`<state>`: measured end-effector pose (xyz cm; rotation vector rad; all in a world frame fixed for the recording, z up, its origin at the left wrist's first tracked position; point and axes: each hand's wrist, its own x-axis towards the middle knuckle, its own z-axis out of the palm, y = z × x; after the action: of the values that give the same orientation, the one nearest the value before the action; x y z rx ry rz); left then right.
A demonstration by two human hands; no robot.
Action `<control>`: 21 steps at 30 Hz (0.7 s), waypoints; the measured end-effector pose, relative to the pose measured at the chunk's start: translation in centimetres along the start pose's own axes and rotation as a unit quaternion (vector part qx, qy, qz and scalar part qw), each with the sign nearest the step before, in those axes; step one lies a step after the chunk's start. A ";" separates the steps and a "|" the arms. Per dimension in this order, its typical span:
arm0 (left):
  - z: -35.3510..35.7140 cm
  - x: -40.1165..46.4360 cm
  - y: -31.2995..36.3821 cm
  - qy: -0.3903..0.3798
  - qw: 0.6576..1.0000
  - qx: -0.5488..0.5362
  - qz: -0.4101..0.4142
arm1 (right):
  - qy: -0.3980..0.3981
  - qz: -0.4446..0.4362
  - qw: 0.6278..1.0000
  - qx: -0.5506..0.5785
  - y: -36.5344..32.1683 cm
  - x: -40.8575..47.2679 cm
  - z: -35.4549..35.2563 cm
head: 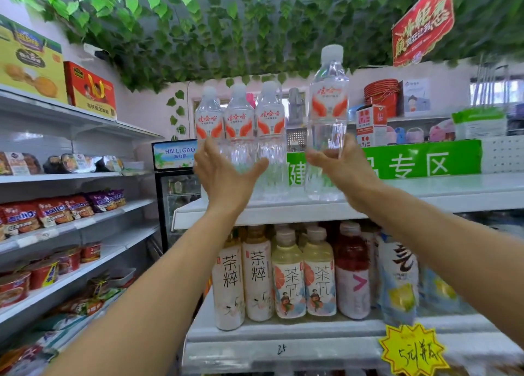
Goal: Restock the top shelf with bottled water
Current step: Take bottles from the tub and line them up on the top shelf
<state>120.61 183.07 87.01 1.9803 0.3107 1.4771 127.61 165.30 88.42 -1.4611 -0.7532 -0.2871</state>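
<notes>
Three clear water bottles (239, 137) with red-and-white labels stand in a row at the left end of the white top shelf (425, 190). My left hand (224, 171) reaches up in front of them, fingers spread around the lower part of the middle bottle. A fourth water bottle (329, 114), the same kind, stands taller in view just right of the row. My right hand (337, 163) grips its lower body. Its base is at the shelf surface; whether it rests there I cannot tell.
Tea and juice bottles (289, 273) fill the shelf below. A green sign (419, 160) backs the top shelf, with free shelf to the right. Snack shelves (65, 219) run along the left. Fake ivy (226, 29) and a red banner (422, 21) hang overhead.
</notes>
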 end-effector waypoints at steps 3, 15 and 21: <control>0.5 1.3 -2.5 -0.018 0.996 0.048 -0.072 | 0.003 0.036 0.999 0.009 0.5 2.9 -0.6; 0.9 1.6 -4.6 -0.030 0.996 0.031 -0.078 | -0.031 0.041 0.993 -0.102 4.9 6.9 1.1; 1.3 1.4 -4.4 -0.016 0.995 0.051 -0.082 | -0.031 0.012 0.971 -0.237 5.6 7.3 0.7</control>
<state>123.04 186.77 85.11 2.0039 0.5300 1.3488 136.20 168.59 88.42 -1.9360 -0.7462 -0.4241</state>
